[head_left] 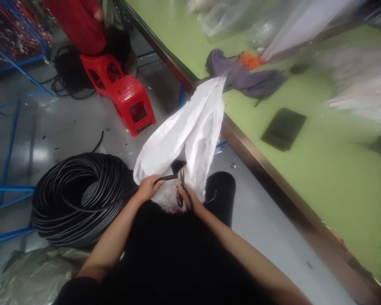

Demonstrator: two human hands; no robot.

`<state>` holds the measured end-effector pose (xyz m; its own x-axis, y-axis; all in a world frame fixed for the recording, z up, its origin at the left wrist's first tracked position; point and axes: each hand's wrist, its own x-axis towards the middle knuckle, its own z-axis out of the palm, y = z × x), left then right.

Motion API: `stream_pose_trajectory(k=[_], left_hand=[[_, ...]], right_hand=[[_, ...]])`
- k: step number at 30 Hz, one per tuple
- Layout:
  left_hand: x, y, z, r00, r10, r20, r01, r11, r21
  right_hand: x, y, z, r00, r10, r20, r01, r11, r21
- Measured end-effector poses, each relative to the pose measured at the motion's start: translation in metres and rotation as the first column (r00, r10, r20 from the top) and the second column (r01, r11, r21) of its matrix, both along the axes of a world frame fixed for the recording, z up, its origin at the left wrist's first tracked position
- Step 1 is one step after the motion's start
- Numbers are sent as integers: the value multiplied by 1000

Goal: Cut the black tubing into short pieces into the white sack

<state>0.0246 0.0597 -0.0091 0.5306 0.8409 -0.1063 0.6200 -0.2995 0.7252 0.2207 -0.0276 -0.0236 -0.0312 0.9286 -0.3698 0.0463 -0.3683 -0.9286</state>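
Note:
My left hand (148,187) grips a black cable (169,177) close to its end. Fingers of my right hand (190,199) are through the handles of a pair of scissors (182,182), whose parted blades point away from me near the cable's tip. Below both hands a white woven sack (174,137) hangs with its mouth toward me, its far corner drawn up to the table edge. Some dark pieces (178,164) show inside it. A large coil of black cable (79,197) lies on the floor to my left.
Red plastic stools (127,95) stand ahead left, near a person in red (78,25). The green table (257,190) on my right bears a purple cloth (241,76) and a dark flat pad (284,129). Blue metal bars (11,188) are at left, above crumpled plastic (38,275).

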Motion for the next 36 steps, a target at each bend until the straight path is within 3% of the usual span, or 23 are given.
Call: stream_pose_trajectory(k=[7,13,18,22,28,33,36], left_hand=[[8,1,1,996,75,55,-75,997,10],[18,-10,4,1000,-12,27,14,998,-54],[17,-10,1,1000,-23,-18,21,995,-95],[16,-6,-6,999,-33,-14,31,991,-133],[15,-4,-12,1000,-26,-6,24,981,-190],[6,-2,-12,998,-71,4,70,974,-218],[-6,1,-14,999,-10,-38,3,983,-186]], right_hand=[[-5,-6,-5,946,198,257,-209,978,14],[-5,-2,-11,938,199,284,-210,978,9],[-3,-5,-10,946,209,249,-210,977,-23],[-5,-6,-8,941,170,292,-185,982,25],[-5,-8,-19,914,162,372,-185,982,27],[-3,-11,-25,915,165,368,-189,982,30],[-1,-11,-24,918,158,364,-177,984,18]])
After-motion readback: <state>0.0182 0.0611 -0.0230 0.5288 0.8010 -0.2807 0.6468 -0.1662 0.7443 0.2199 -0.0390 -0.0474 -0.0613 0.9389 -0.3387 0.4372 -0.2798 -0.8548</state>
